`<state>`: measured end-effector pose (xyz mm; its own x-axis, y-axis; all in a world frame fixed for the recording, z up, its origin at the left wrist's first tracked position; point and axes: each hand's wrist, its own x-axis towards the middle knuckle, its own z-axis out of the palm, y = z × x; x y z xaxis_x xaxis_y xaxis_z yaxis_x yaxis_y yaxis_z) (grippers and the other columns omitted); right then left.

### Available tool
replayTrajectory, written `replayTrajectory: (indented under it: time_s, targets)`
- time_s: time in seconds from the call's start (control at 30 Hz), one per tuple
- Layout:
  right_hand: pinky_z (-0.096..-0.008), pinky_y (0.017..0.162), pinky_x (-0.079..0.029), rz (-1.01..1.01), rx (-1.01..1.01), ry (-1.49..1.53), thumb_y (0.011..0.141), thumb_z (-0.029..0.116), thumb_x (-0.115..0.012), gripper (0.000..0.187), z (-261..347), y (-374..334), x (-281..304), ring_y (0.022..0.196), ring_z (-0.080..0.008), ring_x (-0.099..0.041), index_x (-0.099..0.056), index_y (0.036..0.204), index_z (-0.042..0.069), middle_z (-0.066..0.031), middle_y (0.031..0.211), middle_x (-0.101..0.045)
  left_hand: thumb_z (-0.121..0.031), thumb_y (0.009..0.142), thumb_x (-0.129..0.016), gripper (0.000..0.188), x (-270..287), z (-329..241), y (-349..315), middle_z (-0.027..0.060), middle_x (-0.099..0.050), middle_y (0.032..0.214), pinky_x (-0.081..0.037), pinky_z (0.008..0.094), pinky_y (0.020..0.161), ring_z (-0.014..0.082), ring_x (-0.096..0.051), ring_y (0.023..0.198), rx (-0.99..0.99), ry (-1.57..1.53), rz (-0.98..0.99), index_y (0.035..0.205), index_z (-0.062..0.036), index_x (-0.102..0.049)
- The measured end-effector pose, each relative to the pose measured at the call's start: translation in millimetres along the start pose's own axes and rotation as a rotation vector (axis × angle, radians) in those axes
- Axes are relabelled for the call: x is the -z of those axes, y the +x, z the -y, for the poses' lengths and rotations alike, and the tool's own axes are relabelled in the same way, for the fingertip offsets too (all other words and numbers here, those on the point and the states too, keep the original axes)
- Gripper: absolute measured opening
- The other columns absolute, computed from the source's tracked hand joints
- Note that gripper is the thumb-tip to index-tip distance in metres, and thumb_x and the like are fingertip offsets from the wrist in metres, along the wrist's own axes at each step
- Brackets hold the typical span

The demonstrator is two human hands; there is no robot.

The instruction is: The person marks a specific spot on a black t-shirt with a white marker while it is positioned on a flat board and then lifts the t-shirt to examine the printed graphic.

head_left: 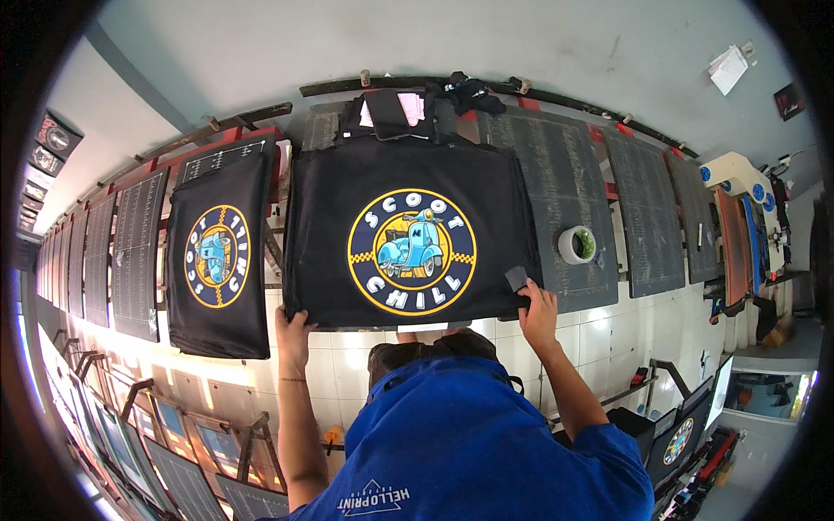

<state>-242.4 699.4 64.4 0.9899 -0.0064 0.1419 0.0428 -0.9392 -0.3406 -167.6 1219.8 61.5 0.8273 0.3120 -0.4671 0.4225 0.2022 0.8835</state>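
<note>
A black fabric panel [326, 226] lies spread on top of a stack in front of me, printed with a light-blue scooter in a round yellow and navy badge. At its near left corner my left hand [295, 334] is closed, with the thumb and fingers pinching the edge. My right hand [539, 319] pinches the near right corner. A small grey patch [516, 278] shows by those fingertips; whether it is the panel's turned-up underside or a separate piece, I cannot tell. To the left, a second stack of black panels [217, 178] carries the same badge, turned sideways.
Dark boards [556, 191] stand in a row along the wall on both sides. A white round container [577, 245] with something green inside sits on the right board. Folded black and pink cloths [391, 113] lie behind the panel. More racks [191, 434] stand at lower left.
</note>
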Motion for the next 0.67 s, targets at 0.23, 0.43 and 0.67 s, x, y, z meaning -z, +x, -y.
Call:
replayTrajectory:
  time_s: [0.23,0.43,0.67]
  targets:
    - [-0.0498,0.107,-0.039,-0.02,0.038,0.301,0.08,0.018,-0.077,0.081,49,48,34,0.12,-0.0389,-0.057,-0.034,0.144,-0.005,-0.0161,0.128,-0.063,0.0,0.08,-0.069,0.059,-106,-53,-13,0.0251,-0.057,0.132,-0.037,0.0494,0.11,0.0426,-0.052,0.125,-0.931,0.966,-0.093,0.136,0.0041,-0.051]
    - [-0.0519,0.116,-0.034,0.071,0.49,0.056,0.094,0.033,-0.065,0.068,59,252,-49,0.133,-0.0395,-0.051,-0.038,0.147,-0.001,-0.026,0.144,-0.05,-0.034,0.095,-0.062,0.054,-246,-59,107,0.0173,-0.044,0.153,-0.029,0.0559,0.117,0.042,-0.038,0.142,-1.145,1.258,0.312,0.143,-0.0108,-0.052]
    - [-0.0511,0.116,-0.031,-0.062,-0.198,0.339,0.1,0.043,-0.057,0.085,-53,329,-42,0.14,-0.0347,-0.046,-0.011,0.161,0.006,-0.0231,0.155,-0.042,-0.05,0.1,-0.051,0.058,-184,-71,238,0.0141,-0.046,0.153,-0.029,0.0557,0.116,0.0409,-0.036,0.143,-0.657,1.259,-0.198,0.148,-0.017,-0.048]
